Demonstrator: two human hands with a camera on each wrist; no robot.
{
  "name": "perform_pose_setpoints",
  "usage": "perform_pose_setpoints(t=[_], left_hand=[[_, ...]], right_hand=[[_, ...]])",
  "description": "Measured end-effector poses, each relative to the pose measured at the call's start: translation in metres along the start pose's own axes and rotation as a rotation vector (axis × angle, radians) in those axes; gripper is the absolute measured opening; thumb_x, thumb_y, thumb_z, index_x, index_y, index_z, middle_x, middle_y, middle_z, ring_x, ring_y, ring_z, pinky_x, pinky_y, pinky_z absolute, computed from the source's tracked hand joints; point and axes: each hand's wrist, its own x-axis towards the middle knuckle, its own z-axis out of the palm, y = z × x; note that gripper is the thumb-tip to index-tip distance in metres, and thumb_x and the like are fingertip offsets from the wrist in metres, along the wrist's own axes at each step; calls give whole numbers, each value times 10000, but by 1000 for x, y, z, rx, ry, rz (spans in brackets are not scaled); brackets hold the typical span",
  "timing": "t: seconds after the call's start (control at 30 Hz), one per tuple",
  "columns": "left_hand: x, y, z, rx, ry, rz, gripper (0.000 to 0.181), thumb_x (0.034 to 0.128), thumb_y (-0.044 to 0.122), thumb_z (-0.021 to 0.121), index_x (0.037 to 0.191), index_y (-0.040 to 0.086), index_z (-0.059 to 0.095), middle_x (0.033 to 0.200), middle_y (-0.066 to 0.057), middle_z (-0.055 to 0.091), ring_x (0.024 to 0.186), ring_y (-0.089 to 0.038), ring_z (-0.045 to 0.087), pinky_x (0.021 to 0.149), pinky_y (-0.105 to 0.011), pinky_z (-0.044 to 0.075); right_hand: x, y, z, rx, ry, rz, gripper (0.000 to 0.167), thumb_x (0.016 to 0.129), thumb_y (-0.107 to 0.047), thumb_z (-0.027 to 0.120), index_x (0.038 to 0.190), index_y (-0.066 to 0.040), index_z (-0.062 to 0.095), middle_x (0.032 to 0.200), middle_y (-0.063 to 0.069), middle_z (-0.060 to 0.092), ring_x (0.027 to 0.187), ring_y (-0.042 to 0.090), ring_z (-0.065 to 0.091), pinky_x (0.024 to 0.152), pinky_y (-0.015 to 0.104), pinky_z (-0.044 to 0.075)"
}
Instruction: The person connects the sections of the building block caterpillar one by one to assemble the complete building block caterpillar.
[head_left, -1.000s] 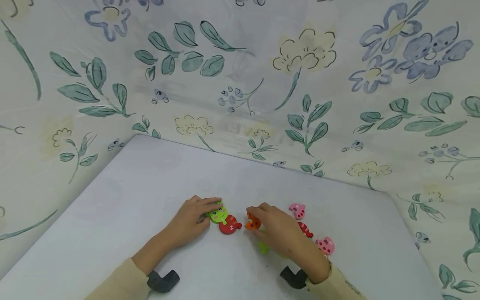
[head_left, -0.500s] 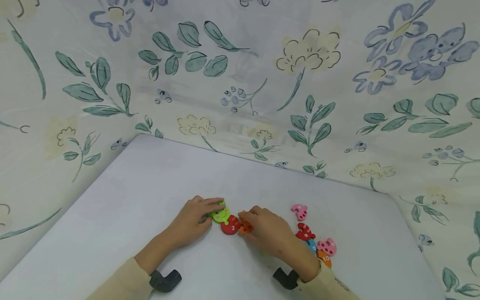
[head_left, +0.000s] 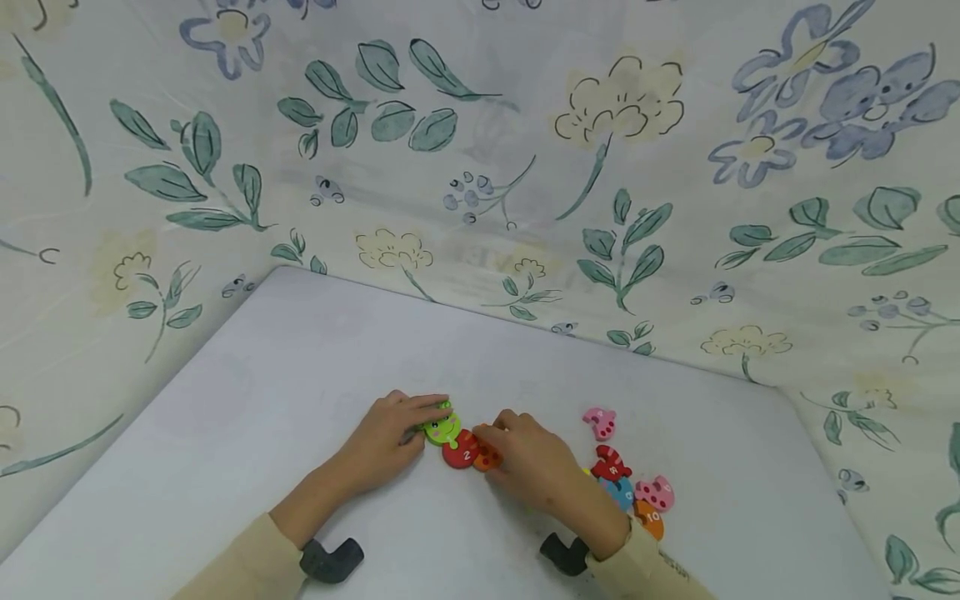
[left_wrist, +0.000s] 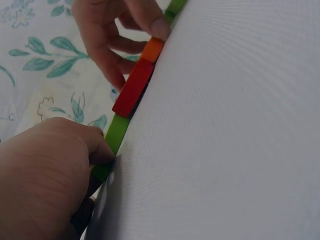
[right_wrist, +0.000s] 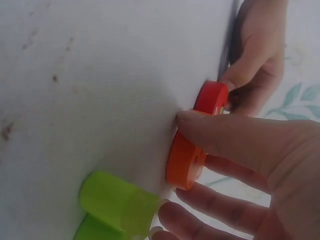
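A green smiling caterpillar-head puzzle piece (head_left: 442, 428) lies on the white table, with my left hand (head_left: 375, 446) pinching it at its left side. Joined to its lower right is a red puzzle piece (head_left: 459, 452) marked 2. My right hand (head_left: 536, 467) pinches an orange dotted puzzle piece (head_left: 487, 457) against the red piece's right side. In the right wrist view, thumb and fingers hold the orange piece (right_wrist: 182, 162) at its edges, touching the red piece (right_wrist: 211, 97). From the left wrist view, the green piece (left_wrist: 116, 134), red and orange stand in one line.
Loose puzzle pieces lie right of my right hand: a pink one (head_left: 600, 422), a striped red one (head_left: 611, 464), a blue one (head_left: 618, 493) and an orange one marked 10 (head_left: 649, 518). A light green piece (right_wrist: 110, 197) sits near my right fingers. Floral cloth (head_left: 465, 167) hangs behind.
My right hand has moved left with the orange piece, from a gap beside the red piece to contact with it, and now holds it lower. The left hand stays on the green head.
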Motion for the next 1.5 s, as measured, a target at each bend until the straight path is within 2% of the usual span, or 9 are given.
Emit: perform_pose_setpoints(t=[0.17, 0.5, 0.77, 0.93, 1.03, 1.27, 1.5], left_hand=[[0, 2, 1, -9, 16, -12, 496, 952, 11, 673, 1387, 249, 700, 1482, 83, 597, 1065, -133, 532, 867, -387, 486], [1, 2, 1, -15, 45, 4, 473, 944, 0, 718, 1367, 211, 699, 1423, 60, 634, 1177, -195, 580, 981, -466, 503], [0, -2, 1, -15, 64, 17, 458, 936, -8, 727, 1359, 168, 701, 1395, 30, 648, 1171, -206, 579, 980, -470, 497], [2, 0, 1, 1, 91, -4, 409, 922, 10, 761, 1315, 114, 717, 1313, -11, 674, 1157, -235, 585, 970, -472, 508], [3, 1, 2, 16, 100, -27, 377, 914, 30, 782, 1278, 107, 730, 1260, -16, 681, 1136, -240, 587, 959, -467, 511], [3, 0, 0, 56, 140, -19, 311, 891, 37, 810, 1195, 77, 762, 1172, -21, 679, 1057, -238, 596, 902, -446, 510], [3, 1, 1, 56, 149, -9, 290, 890, 40, 817, 1174, 73, 767, 1161, -17, 673, 1040, -230, 596, 881, -434, 516]], right_hand=[[-3, 3, -2, -4, -19, -18, 642, 843, -321, 899, 1420, -188, 652, 1226, 42, 673, 1084, 207, 634, 813, 330, 603], [-21, 17, -10, 53, -51, -55, 579, 911, -343, 835, 1434, -193, 640, 1359, 15, 631, 1207, 189, 608, 932, 337, 570], [-35, 27, -16, 58, -18, -62, 595, 889, -303, 857, 1434, -196, 643, 1371, 13, 623, 1212, 198, 599, 888, 323, 584], [-42, 35, -20, 59, -2, -32, 583, 886, -284, 855, 1421, -167, 656, 1374, 28, 624, 1210, 211, 601, 894, 353, 587], [-44, 42, -22, 66, -4, 0, 574, 891, -272, 850, 1419, -155, 656, 1385, 34, 616, 1235, 220, 590, 944, 396, 572], [-49, 60, -22, 80, -27, 56, 597, 883, -273, 861, 1425, -145, 647, 1397, 55, 608, 1282, 249, 577, 1010, 473, 533], [-50, 84, -20, -6, 16, 76, 569, 881, -242, 865, 1399, -120, 661, 1380, 47, 619, 1264, 243, 573, 1036, 439, 514]])
